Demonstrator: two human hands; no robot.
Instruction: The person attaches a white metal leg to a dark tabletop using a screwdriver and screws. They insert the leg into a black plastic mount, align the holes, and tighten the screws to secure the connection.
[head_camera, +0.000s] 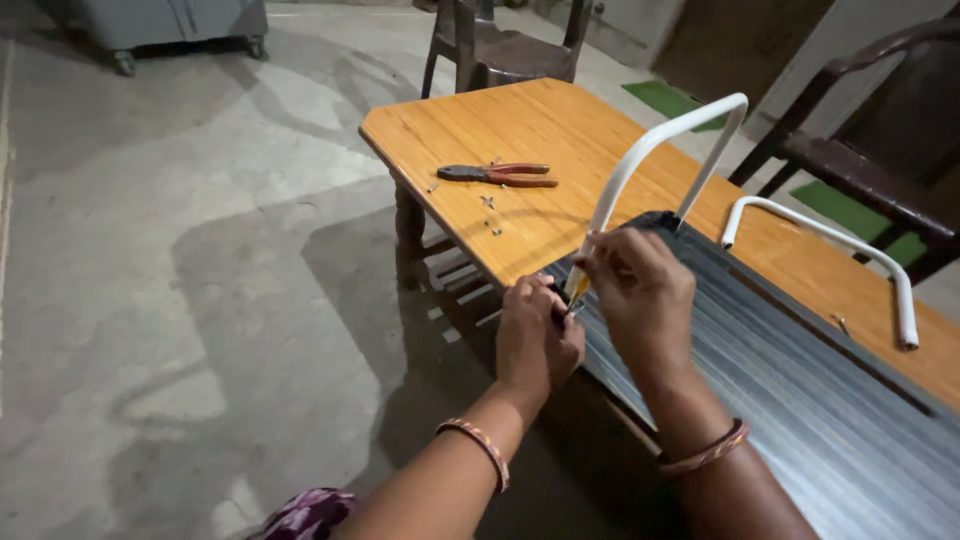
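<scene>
A yellow-handled screwdriver (578, 293) sits at the foot of a white bent tube (655, 150), where it meets the near corner of a dark ribbed panel (800, 400). The right hand (640, 295) grips the screwdriver; the left hand (535, 340) is clenched just beside its tip, on what cannot be told. The panel lies on the wooden worktop (520, 125). Pliers (497, 175), loose screws (490, 215) and a second white tube (850, 250) lie farther off.

pliers (497, 175) on bench (560, 125) nr left edge | screws (490, 212) just in front | panel (800, 400) over front-right | chair (505, 45) behind bench
</scene>
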